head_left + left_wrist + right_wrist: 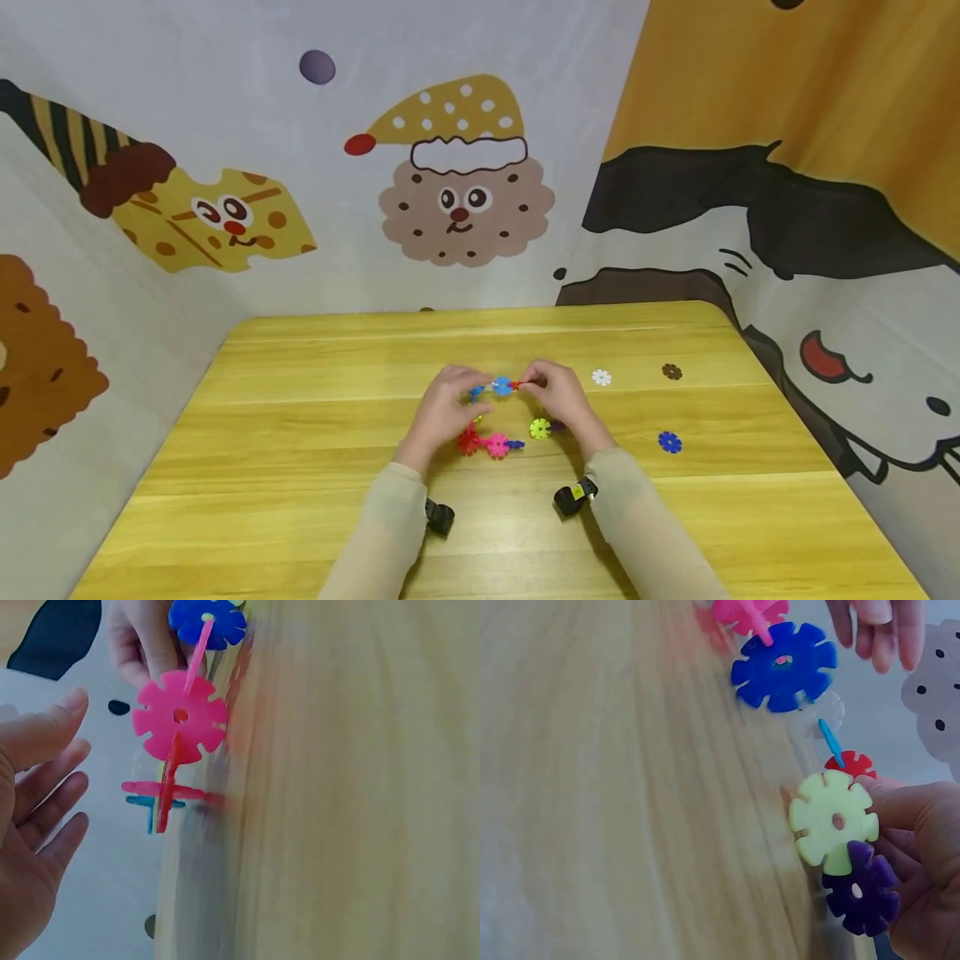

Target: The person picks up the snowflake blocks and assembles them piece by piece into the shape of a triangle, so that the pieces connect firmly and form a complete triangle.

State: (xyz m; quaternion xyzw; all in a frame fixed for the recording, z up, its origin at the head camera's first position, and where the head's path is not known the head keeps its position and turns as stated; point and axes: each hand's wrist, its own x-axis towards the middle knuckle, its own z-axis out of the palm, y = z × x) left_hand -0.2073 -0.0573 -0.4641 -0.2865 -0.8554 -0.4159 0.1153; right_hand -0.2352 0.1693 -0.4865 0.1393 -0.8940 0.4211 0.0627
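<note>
Slotted flower-shaped plastic discs are joined into a curved chain on the table. My right hand [561, 395] pinches a red disc [855, 763] at the chain's far right, beside a light blue disc [502, 386]. My left hand [442, 408] is around the chain's left side, its fingers extended and apart from the discs in the left wrist view. Nearer me, a pink disc [180, 716] links to a dark blue disc [784, 667] at the chain's end. Below my right hand are a yellow disc [834, 819] and a joined purple disc [860, 891]; their link to the red disc is hidden.
Loose discs lie to the right on the wooden table [300, 467]: a white disc [602, 377], a brown disc [672, 372] and a blue disc [670, 442]. A cartoon-printed curtain [300, 125] stands behind the table's far edge and along the sides.
</note>
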